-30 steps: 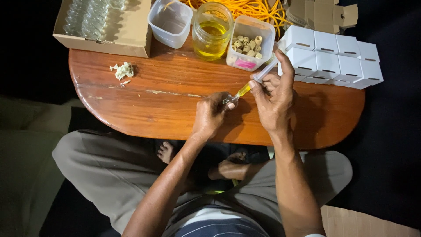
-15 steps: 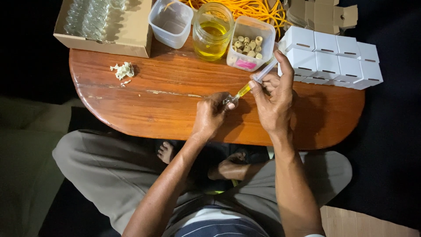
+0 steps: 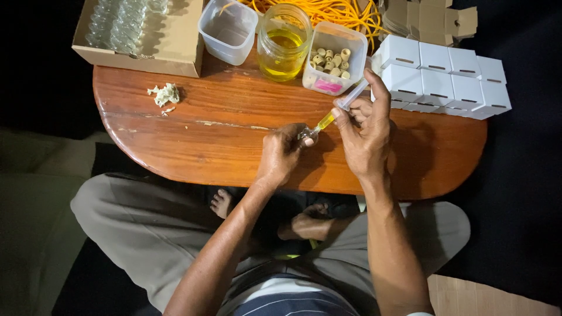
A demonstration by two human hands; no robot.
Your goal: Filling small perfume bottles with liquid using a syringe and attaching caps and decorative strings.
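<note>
- Worktop (image 3: 222, 146): oval wooden top, the person seated cross-legged at its near edge; supplies line the far edge, leaving the middle bare for the hands.
- Carton (image 3: 175, 41): open cardboard box at the far left corner, overhanging the edge; holds rows of small clear glass vials, their contents too small to tell.
- White boxes (image 3: 445, 76): small closed cartons packed in rows at the far right edge, touching one another; contents hidden.
- Jar (image 3: 285, 44): clear glass, lid off, far edge at centre, about a third full of yellow liquid; probably left open so liquid can be drawn.
- Tub (image 3: 228, 30): clear plastic, open, just left of the jar; looks empty.
- Stopper tub (image 3: 335, 57): clear plastic, open, just right of the jar; holds small pale stoppers.
- Right hand (image 3: 366, 131): grip closed on the syringe, thumb raised at the plunger end.
- Left hand (image 3: 281, 155): grip closed around a small vial, steadying it near the near edge, centre.
- Syringe (image 3: 333, 114): slanted, yellow liquid in the barrel, tip at the vial (image 3: 307, 135) mouth.
- Scraps (image 3: 165, 95): pale crumpled bits, left side.
</note>
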